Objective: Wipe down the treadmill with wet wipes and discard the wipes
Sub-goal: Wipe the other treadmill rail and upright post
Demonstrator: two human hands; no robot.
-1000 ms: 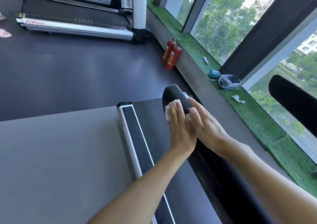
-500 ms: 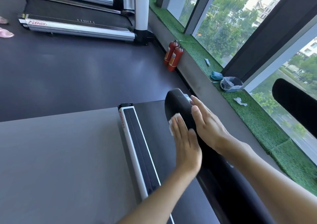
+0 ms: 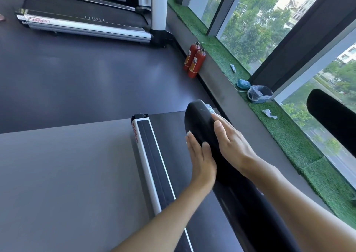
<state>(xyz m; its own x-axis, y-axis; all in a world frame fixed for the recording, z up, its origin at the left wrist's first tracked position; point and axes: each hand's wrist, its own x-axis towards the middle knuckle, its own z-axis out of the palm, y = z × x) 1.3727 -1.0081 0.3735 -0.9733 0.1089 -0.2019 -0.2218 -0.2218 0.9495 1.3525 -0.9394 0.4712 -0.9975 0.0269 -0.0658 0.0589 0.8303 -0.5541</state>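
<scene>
The left hand [image 3: 200, 161] lies flat against the inner side of the treadmill's black handrail [image 3: 196, 113], fingers straight and together. It closes round nothing; it presses the wet wipe [image 3: 188, 134] to the padding, and only a white corner of the wipe shows at the fingertips. A flat palm suits this, since it spreads the damp cloth over the curve. The right hand [image 3: 231, 145] rests on the top and outer side of the same rail, fingers extended and thumb laid along it, probably to brace the rail and the body against the rubbing. Both hands sit just short of the rail's rounded end, so that end seems to be the part under work.

Below the left hand runs the treadmill's white side rail [image 3: 143, 155] with its dark tread strip, ending at the floor [image 3: 77, 74], a dark grey sheet with a dull shine.

Along the window side, a strip of green turf [image 3: 289, 136] covers the ledge. Near its inner edge lie a crumpled white wipe [image 3: 269, 114], then a small bag-lined bin [image 3: 260, 94], handy for discarding, and a blue pack [image 3: 243, 83]. Two red fire extinguishers [image 3: 194, 60] stand against the ledge. Further off are more treadmills [image 3: 86, 22], and trees beyond the glass.
</scene>
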